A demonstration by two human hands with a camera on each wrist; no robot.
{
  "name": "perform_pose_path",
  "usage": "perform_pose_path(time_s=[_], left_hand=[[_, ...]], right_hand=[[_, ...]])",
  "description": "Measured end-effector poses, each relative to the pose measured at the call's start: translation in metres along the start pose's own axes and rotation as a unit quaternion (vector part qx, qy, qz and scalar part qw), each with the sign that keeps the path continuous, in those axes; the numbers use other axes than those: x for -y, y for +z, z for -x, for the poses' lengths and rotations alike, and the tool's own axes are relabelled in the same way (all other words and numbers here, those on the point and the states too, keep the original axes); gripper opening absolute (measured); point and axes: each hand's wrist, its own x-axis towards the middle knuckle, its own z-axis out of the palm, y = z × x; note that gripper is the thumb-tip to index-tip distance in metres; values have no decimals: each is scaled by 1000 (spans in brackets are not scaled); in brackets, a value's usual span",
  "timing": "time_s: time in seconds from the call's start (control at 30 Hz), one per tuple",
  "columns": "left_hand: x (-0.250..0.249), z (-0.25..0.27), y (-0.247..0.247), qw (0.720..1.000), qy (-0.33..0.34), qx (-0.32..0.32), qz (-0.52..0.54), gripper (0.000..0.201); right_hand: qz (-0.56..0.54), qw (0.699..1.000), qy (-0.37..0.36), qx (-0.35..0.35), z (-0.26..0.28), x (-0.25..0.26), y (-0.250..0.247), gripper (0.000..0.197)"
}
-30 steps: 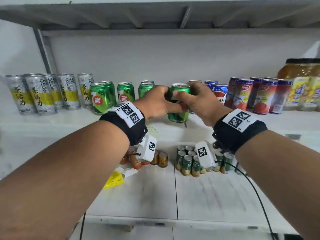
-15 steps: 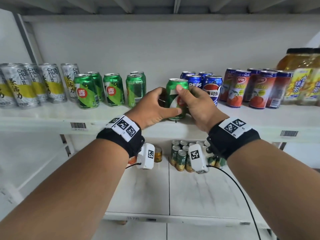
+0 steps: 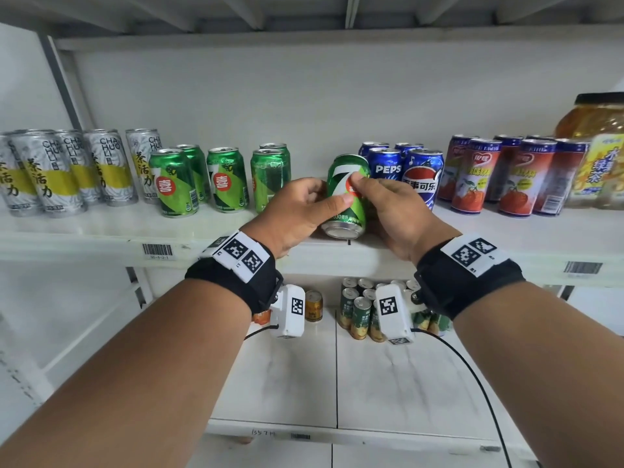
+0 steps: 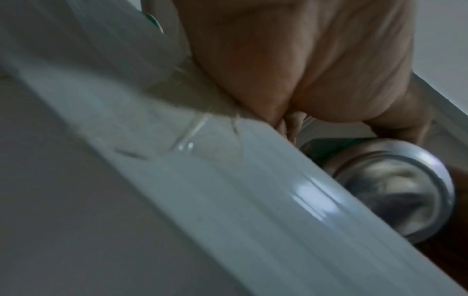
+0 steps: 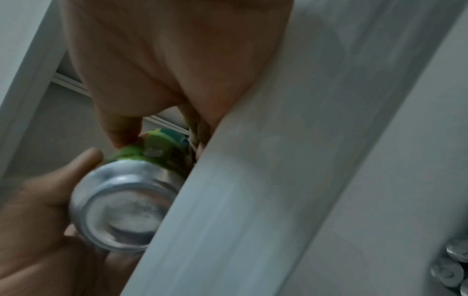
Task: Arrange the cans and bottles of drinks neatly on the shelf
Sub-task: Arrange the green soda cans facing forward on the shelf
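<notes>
Green can tipped in both my hands at the shelf's front edge

The shelf carries rows: silver tea cans at 9 o'clock, green cans beside them, Pepsi cans at 1 o'clock. At centre, my left hand and right hand both wrap the green can, tilted with its base toward me. I judge it rigid but dentable and slick; hold it mid-body, firmly, never by the rim.

Black wristbands w/ white coded tags, white cam boxes, black cable.
</notes>
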Motion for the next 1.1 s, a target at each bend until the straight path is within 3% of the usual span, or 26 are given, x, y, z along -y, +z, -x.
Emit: perform_pose_path(time_s=[0.1, 0.33, 0.73, 1.1], left_hand=[[0, 3, 3, 1000, 7, 22, -15, 55], [1, 6, 3, 995, 49, -1, -88, 76], [1, 1, 5, 988, 43, -28, -146, 66], [3, 1, 0, 993, 44, -20, -108, 72]], right_hand=[[-9, 999, -32, -1, 2, -2, -1, 35], [-1, 994, -105, 36, 3, -4, 0, 42], [21, 989, -146, 30, 4, -11, -3, 73], [18, 989, -141, 40, 6, -13, -4, 77]])
